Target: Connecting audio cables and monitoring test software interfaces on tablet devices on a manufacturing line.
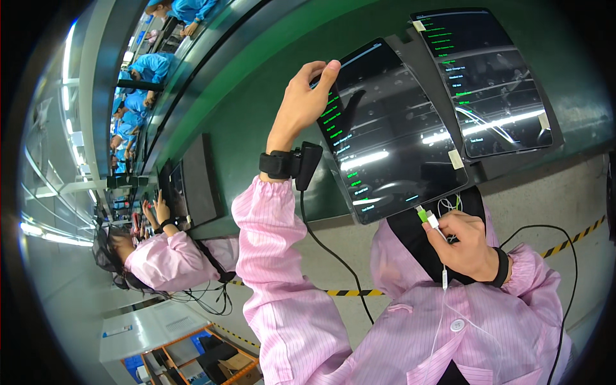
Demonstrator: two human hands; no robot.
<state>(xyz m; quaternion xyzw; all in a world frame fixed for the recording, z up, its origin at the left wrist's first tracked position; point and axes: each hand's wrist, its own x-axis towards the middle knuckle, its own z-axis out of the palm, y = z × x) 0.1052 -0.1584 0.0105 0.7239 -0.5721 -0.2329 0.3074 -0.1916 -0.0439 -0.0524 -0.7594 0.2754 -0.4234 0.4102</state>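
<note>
The right hand (467, 240) has its grip closed on a small white-and-green plug (428, 219), pinched between thumb and fingers, its tip pointing at the lower edge of a large, flat tablet with a glossy black screen (398, 128). The tip is just beside that edge; whether it touches cannot be told. A thin white cord (444, 277) hangs below the plug, and more loops lie by the fingers.

The left hand (307, 96) has its grip around the tablet's upper left corner, thumb at the front, the other fingertips partly hidden. The tablet lies aslant near the front of a dark green surface (247, 115), its screen showing green and white lines of text, with a pale sticker (455, 159) at its right edge.

To its right lies a second black-screened tablet (494, 83), with similar text. A black strap with a boxy black module (309, 165) circles the left wrist; a black band (500, 267) circles the right.

Farther left, a co-worker in pink striped clothing (170, 260) sits at the same surface; beyond are people in blue clothing (151, 67).
</note>
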